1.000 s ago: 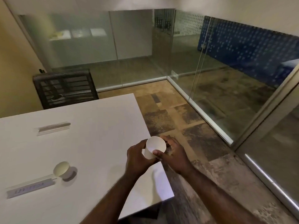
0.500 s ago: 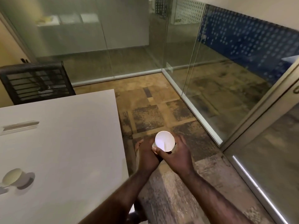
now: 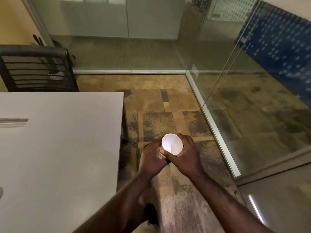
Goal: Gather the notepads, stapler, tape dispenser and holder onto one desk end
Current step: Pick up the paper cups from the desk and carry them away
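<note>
A white round cup-shaped holder is held upright in front of me, over the carpet to the right of the white desk. My right hand wraps its right side and my left hand cups its left side and base. The inside looks empty. On the desk only a flat clear strip shows at the left edge. Notepads, stapler and tape dispenser are out of view.
A black mesh chair stands behind the desk's far end. Glass partition walls close the room ahead and to the right, with a metal floor rail. Patterned carpet lies between desk and glass.
My view and both hands with the holder have shifted right, off the desk corner and out over the carpet. The second cup on the desk has left the view.
</note>
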Action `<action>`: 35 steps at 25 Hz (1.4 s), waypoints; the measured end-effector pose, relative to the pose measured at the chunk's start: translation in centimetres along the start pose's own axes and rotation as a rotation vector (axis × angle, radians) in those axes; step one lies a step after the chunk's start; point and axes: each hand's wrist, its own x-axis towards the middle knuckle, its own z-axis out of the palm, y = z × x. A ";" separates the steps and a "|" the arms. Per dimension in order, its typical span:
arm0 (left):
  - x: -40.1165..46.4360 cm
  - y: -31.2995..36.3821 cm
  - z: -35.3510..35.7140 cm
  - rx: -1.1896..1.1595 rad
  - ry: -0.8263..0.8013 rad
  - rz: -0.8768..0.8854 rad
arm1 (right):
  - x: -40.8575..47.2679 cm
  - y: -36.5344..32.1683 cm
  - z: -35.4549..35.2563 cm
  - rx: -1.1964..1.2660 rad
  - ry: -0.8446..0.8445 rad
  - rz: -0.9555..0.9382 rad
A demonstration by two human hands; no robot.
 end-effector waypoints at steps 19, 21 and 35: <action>33.5 -5.9 4.6 0.047 0.252 -0.117 | 40.4 3.0 6.3 0.074 -0.295 -0.363; 36.6 -6.1 5.1 0.069 0.297 -0.146 | 44.5 3.2 6.9 0.112 -0.345 -0.399; 54.3 -17.9 0.8 0.176 0.631 -0.350 | 66.5 -2.9 22.6 0.135 -0.739 -0.619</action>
